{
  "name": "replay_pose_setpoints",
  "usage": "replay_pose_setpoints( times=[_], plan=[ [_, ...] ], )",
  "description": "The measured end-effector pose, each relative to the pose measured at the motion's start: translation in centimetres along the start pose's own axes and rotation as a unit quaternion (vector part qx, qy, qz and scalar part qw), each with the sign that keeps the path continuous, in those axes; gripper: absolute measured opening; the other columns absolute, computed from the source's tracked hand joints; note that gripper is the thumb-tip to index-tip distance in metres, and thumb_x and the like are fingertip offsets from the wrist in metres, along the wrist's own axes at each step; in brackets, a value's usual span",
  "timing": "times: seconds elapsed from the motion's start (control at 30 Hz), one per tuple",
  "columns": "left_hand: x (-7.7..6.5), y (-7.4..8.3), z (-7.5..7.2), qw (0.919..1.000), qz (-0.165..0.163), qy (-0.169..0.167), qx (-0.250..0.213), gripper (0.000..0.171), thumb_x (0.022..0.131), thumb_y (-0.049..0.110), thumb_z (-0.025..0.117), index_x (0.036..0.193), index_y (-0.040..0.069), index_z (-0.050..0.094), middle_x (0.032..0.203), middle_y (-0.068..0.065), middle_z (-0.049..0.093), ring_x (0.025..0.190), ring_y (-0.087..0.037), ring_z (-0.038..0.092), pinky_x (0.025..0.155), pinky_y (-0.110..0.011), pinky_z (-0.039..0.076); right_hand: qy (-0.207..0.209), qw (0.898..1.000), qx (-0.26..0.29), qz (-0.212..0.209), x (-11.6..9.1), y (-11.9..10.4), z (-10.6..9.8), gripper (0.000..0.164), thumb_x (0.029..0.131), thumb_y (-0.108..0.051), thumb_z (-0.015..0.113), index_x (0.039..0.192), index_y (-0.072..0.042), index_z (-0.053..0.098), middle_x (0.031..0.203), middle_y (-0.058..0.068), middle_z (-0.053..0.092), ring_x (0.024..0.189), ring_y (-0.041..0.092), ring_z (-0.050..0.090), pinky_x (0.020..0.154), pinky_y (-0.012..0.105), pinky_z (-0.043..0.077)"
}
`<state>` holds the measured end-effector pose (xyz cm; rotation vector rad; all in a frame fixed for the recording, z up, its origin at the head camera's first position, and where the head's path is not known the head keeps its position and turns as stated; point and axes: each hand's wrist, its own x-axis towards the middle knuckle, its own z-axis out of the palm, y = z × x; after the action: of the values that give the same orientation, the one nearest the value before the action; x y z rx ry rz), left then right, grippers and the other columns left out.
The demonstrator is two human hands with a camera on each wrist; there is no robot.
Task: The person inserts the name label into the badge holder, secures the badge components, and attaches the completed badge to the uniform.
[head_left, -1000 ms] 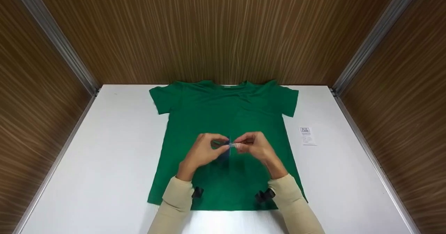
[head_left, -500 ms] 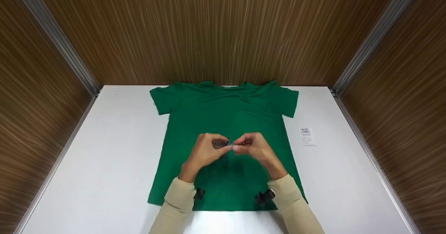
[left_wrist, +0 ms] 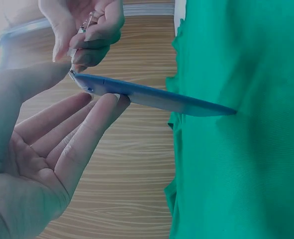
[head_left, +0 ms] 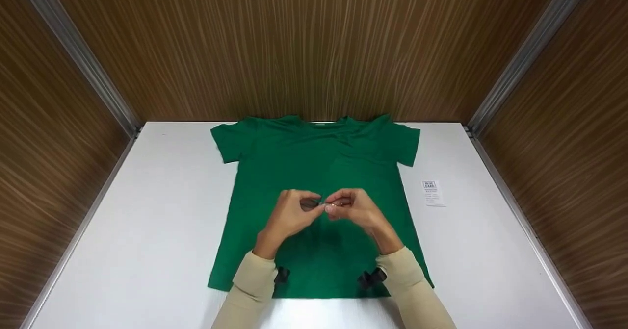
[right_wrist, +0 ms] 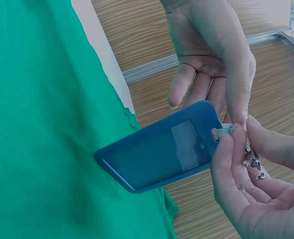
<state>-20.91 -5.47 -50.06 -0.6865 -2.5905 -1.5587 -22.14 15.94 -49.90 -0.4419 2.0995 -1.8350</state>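
White tabletop [head_left: 167, 221], green T-shirt [head_left: 314, 167]; my left hand [head_left: 288, 215] pinches a badge holder [left_wrist: 156, 98], my right hand [head_left: 360, 210] its strap [right_wrist: 225, 130]; the clear window [right_wrist: 161, 157] shows only in the right-wrist view.

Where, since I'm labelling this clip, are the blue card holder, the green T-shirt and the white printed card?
Blue card holder [right_wrist: 159, 153]: right wrist view, on its clear window.
Green T-shirt [head_left: 316, 172]: head view, on its front.
White printed card [head_left: 433, 194]: head view, on the small print below its boxed heading.
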Motion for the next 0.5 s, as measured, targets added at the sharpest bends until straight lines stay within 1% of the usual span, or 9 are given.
replay_pose_setpoints(
  times=[0.07,0.17,0.27,0.33,0.4,0.5],
  plan=[
    [-0.05,-0.06,0.08,1.0,0.003,0.003,0.002,0.03,0.097,0.024,0.073,0.117,0.0,0.076,0.104,-0.016,0.079,0.089,-0.021,0.078,0.079,-0.03,0.063,-0.005,1.0,-0.009,0.003,-0.03,-0.12,0.05,0.026,0.097,-0.008,0.071,0.113,0.012,0.067,0.096,0.023,0.074,0.077,0.011,0.073,0.079,0.034,0.064],
    [-0.11,-0.24,0.21,0.9999,0.01,0.008,-0.001,0.03,0.097,0.023,0.073,0.116,0.0,0.076,0.104,-0.018,0.078,0.088,-0.023,0.078,0.079,-0.033,0.063,-0.012,1.0,-0.024,0.009,-0.06,-0.15,0.14,0.026,0.099,-0.009,0.069,0.111,0.013,0.068,0.099,0.032,0.072,0.075,0.01,0.073,0.078,0.035,0.065],
    [-0.08,-0.37,0.33,0.9998,0.017,0.01,-0.009,0.029,0.098,0.023,0.073,0.116,0.0,0.076,0.105,-0.02,0.077,0.089,-0.025,0.078,0.081,-0.041,0.064,-0.018,0.999,-0.049,0.011,-0.15,-0.31,0.19,0.025,0.101,-0.011,0.067,0.109,0.012,0.07,0.095,0.031,0.072,0.073,0.01,0.072,0.075,0.032,0.064],
    [-0.02,-0.39,0.4,0.9996,0.02,0.009,-0.017,0.029,0.098,0.022,0.073,0.115,0.0,0.076,0.106,-0.022,0.077,0.091,-0.027,0.078,0.083,-0.045,0.063,-0.023,0.997,-0.069,0.004,-0.2,-0.4,0.21,0.025,0.102,-0.012,0.064,0.109,0.011,0.071,0.091,0.028,0.071,0.071,0.011,0.068,0.073,0.031,0.063],
    [0.03,-0.35,0.43,0.9996,0.021,0.009,-0.018,0.029,0.098,0.023,0.072,0.115,0.0,0.076,0.107,-0.021,0.077,0.091,-0.027,0.078,0.083,-0.045,0.063,-0.027,0.995,-0.094,-0.006,-0.22,-0.46,0.24,0.025,0.104,-0.013,0.061,0.109,0.009,0.072,0.088,0.023,0.07,0.069,0.011,0.064,0.07,0.03,0.061],
    [0.13,-0.28,0.45,0.9996,0.022,0.012,-0.014,0.029,0.098,0.024,0.073,0.115,0.0,0.076,0.107,-0.021,0.077,0.09,-0.026,0.078,0.082,-0.042,0.064,-0.037,0.994,-0.106,-0.011,-0.23,-0.48,0.29,0.027,0.107,-0.014,0.056,0.108,0.007,0.072,0.08,0.017,0.064,0.063,0.011,0.053,0.063,0.029,0.052]
  ],
)
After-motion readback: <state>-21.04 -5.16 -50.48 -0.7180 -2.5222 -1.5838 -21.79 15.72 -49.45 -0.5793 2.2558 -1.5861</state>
